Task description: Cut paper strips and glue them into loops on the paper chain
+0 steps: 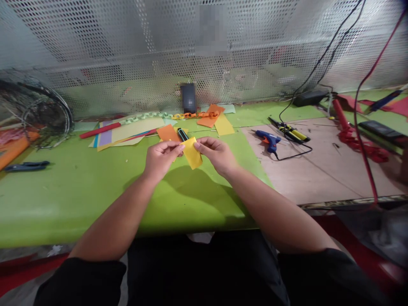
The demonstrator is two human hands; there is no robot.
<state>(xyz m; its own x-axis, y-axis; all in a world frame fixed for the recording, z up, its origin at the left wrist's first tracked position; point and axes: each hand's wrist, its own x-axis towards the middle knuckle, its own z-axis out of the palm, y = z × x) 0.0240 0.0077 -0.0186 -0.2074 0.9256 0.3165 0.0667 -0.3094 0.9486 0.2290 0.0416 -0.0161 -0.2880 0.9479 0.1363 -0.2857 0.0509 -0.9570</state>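
Between my two hands, above the green table (95, 195), is a small piece of yellow paper (193, 155). My left hand (162, 156) pinches its upper left edge with thumb and fingertips. On the other side my right hand (217, 154) grips the upper right corner between thumb and fingers. A black utility knife (182, 134) lies just behind the paper. Beside it is an orange sheet (168, 133). Farther back a paper chain (188, 115) runs from pale green through yellow to orange.
At the back left are layered coloured sheets (127, 131) and a red roll (100, 130). Pliers (27, 166) and a wire coil (47, 119) lie at the far left. A blue glue gun (269, 140) and corded tools (291, 132) rest on the brown board (306, 178) at right. A perforated metal panel (127, 46) stands behind.
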